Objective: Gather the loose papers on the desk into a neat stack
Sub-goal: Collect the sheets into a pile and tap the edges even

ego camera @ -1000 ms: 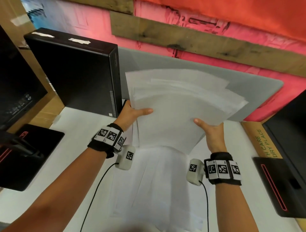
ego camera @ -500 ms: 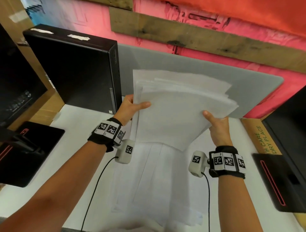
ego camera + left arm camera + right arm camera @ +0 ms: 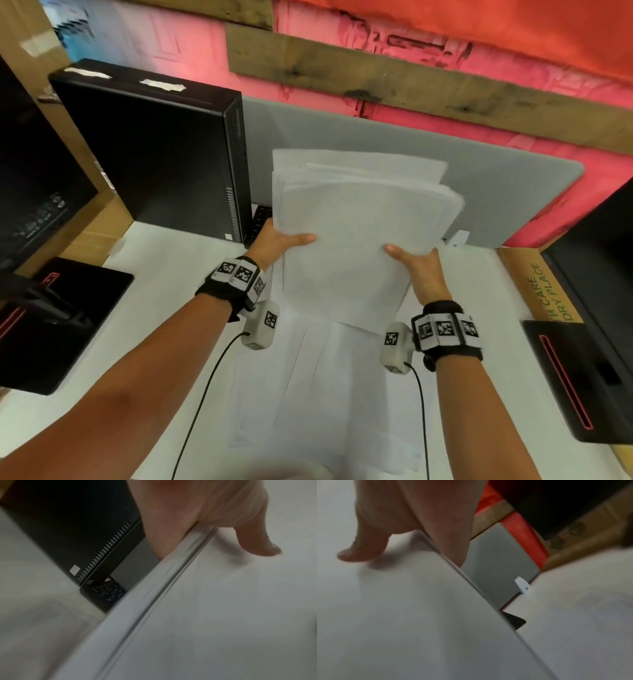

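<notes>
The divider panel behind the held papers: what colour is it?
Plain grey divider panel, clearest in the head view.

L hand (image 3: 277, 240) + R hand (image 3: 419, 263) raised, thumbs on top, pinching grip.

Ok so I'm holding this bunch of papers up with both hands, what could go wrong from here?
The held papers are still fanned at the top, and each hand, left hand and right hand, pinches only a side edge, so loose sheets could slip out. More sheets on the desk lie right below, and tapping the bundle down there could scatter or crease them.
</notes>
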Demonstrator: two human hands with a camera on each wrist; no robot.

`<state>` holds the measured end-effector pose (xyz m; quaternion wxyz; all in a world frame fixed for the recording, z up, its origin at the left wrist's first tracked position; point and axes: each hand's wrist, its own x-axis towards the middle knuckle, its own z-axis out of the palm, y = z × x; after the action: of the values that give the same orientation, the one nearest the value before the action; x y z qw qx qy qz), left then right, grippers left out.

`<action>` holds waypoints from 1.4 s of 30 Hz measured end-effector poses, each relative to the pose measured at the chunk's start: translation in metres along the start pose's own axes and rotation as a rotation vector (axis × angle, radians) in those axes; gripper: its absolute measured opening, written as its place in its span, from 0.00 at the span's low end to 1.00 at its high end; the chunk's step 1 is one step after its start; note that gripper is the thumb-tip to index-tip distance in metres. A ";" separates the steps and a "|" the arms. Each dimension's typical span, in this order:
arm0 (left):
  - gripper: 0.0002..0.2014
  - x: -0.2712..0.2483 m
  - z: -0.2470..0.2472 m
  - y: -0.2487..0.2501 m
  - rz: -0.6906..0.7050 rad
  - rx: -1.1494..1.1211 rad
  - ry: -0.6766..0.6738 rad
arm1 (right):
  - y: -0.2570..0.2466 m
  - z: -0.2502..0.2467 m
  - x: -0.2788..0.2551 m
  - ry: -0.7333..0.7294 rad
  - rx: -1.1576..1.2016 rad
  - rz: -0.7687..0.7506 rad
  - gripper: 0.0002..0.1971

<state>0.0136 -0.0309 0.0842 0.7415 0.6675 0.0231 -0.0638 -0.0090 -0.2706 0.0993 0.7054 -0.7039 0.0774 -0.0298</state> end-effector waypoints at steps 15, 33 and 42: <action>0.18 -0.006 0.001 0.018 0.160 -0.032 -0.057 | -0.051 0.010 -0.003 0.157 0.125 -0.237 0.11; 0.14 -0.005 0.007 0.014 0.110 -0.052 -0.032 | -0.031 -0.029 0.000 0.033 0.022 -0.198 0.17; 0.35 -0.004 -0.002 0.017 0.058 -0.004 -0.176 | 0.000 -0.012 -0.011 -0.047 0.081 -0.062 0.19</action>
<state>0.0114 -0.0274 0.1013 0.7437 0.6581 -0.0611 -0.1007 -0.0213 -0.2811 0.0997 0.7336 -0.6774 0.0376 -0.0384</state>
